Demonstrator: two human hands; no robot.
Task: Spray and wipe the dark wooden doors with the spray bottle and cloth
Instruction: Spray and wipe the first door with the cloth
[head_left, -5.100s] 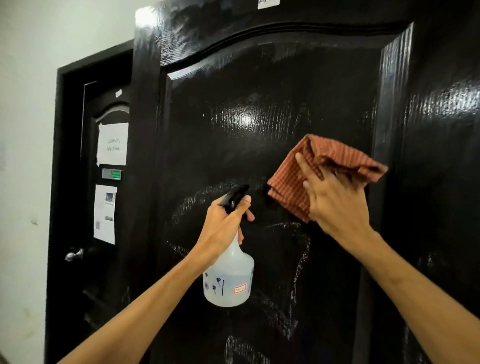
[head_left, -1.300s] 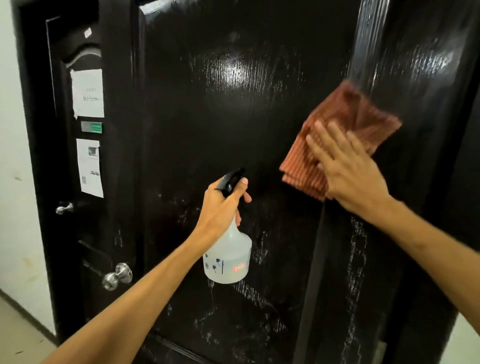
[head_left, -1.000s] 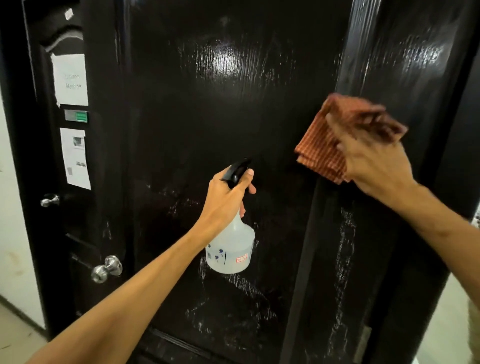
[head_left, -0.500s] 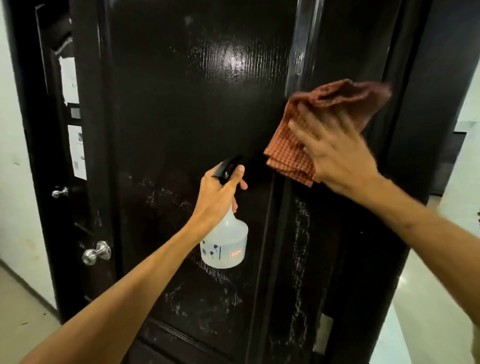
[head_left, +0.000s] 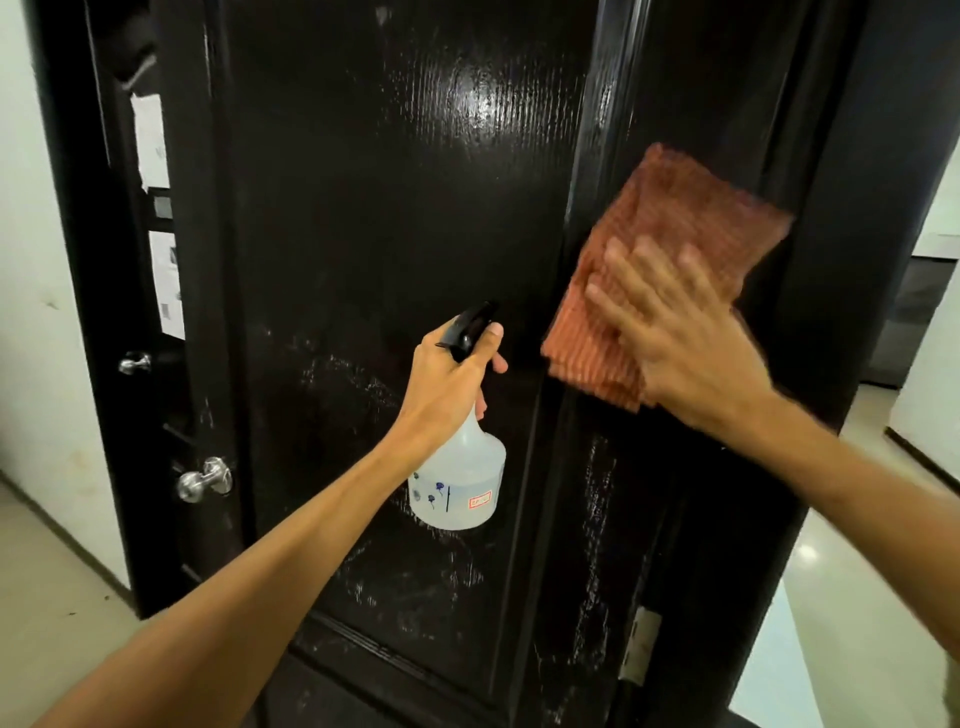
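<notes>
There are two hands. The left hand (head_left: 447, 379) has its grip curled tight round the neck of the one spray bottle (head_left: 460, 483). The bottle hangs just in front of the big dark door (head_left: 389, 208). The right hand (head_left: 680, 353) has a wide grip, fingers flat and spread. It presses the one red cloth (head_left: 670, 218) on that door's right side. A second dark door (head_left: 104, 312) stands behind on the left. It has two white papers (head_left: 169, 283) on it. Two silver knobs show at the left, a lower knob (head_left: 203, 479) and an upper knob (head_left: 134, 362).
</notes>
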